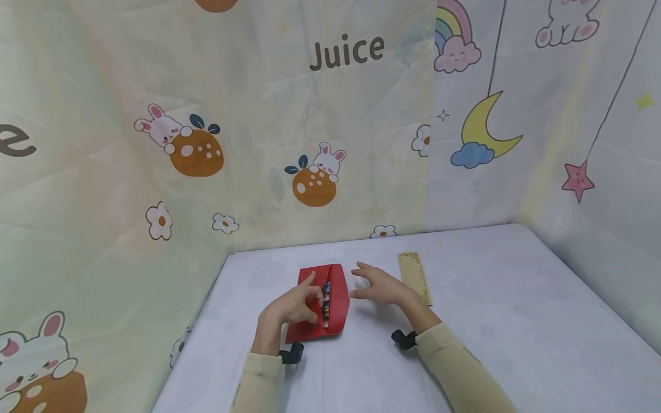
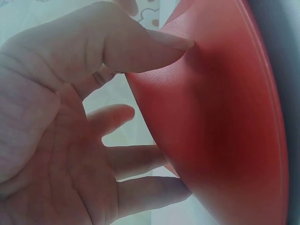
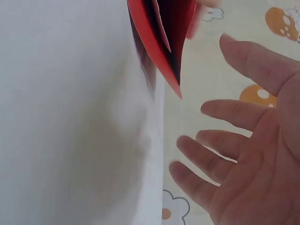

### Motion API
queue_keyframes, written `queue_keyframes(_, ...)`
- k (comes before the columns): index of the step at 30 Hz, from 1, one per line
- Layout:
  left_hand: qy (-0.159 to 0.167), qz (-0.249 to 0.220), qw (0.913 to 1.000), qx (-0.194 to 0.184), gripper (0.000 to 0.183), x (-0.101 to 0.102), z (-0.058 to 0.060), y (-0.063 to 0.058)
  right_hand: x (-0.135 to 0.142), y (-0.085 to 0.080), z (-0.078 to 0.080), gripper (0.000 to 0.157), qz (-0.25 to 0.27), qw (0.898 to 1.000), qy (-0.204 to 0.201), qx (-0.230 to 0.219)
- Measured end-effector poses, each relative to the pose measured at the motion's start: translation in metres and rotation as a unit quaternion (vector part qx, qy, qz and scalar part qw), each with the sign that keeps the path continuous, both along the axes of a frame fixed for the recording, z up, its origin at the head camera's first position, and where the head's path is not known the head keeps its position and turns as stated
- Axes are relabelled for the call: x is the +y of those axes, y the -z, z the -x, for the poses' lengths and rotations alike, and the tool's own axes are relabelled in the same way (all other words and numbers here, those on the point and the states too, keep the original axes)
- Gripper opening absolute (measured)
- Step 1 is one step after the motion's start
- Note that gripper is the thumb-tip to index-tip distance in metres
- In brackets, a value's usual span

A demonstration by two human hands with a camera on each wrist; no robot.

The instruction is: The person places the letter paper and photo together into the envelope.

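Note:
A red paper envelope [image 1: 339, 298] sits in front of my left hand [image 1: 294, 303], its pointed flap folded out to the right. Along its opening shows a narrow strip of a colorful printed card [image 1: 326, 304]. My left hand holds the envelope at its edge; in the left wrist view the thumb [image 2: 154, 49] lies on the red face, while other fingertips reach the edge. To the right, my right hand [image 1: 382, 285] hovers with spread fingers and nothing in it. The right wrist view shows the envelope [image 3: 159, 47] bowed, its mouth parted, beyond the right fingertips.
A tan strip [image 1: 413, 278] with patterned ends, like a bookmark, lies on the white table [image 1: 490, 321] behind my right forearm. Printed cloth walls [image 1: 258, 115] stand along the table's back and sides. Each wrist carries a small black camera [image 1: 292, 354].

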State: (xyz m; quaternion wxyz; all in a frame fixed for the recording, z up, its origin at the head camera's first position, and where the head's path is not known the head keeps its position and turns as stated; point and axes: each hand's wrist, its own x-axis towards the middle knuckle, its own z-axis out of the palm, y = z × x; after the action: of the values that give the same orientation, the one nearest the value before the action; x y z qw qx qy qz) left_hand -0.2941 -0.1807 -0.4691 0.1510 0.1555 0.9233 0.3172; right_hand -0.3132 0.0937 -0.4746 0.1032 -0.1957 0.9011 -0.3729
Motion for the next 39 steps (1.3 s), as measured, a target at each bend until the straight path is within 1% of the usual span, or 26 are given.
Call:
queue_keyframes(2,-0.001,-0.002,1.0,0.0,0.037,0.0,0.0,0.0,0.003,-0.001,0.002,0.071,-0.01,1.0,-0.002,0.008)
queue_keyframes(6,0.001,-0.005,1.0,0.0,0.035,-0.001,-0.001,-0.001,0.009,-0.002,0.005,0.074,-0.019,1.0,-0.005,0.007)
queue_keyframes(14,-0.001,-0.007,1.0,0.002,0.035,-0.001,0.0,-0.001,0.025,0.001,0.01,0.079,-0.033,0.999,0.019,0.013)
queue_keyframes(22,-0.007,-0.009,0.9999,-0.001,0.036,0.0,-0.002,-0.003,0.036,-0.001,0.013,0.081,-0.027,0.999,0.039,-0.006)
queue_keyframes(27,-0.01,-0.011,0.9999,-0.002,0.035,0.001,-0.003,-0.003,0.042,0.0,0.014,0.082,-0.03,0.998,0.046,-0.009)
queue_keyframes(29,-0.01,-0.011,0.9999,-0.002,0.035,0.001,-0.003,-0.003,0.045,0.001,0.015,0.081,-0.037,0.998,0.049,-0.003)
queue_keyframes(35,-0.006,-0.013,0.9999,-0.002,0.034,0.0,-0.003,-0.001,0.05,0.002,0.016,0.079,-0.078,0.994,0.077,0.012)
queue_keyframes(39,-0.005,-0.014,0.9999,-0.001,0.033,0.0,-0.003,0.0,0.052,0.003,0.017,0.08,-0.086,0.993,0.083,0.015)
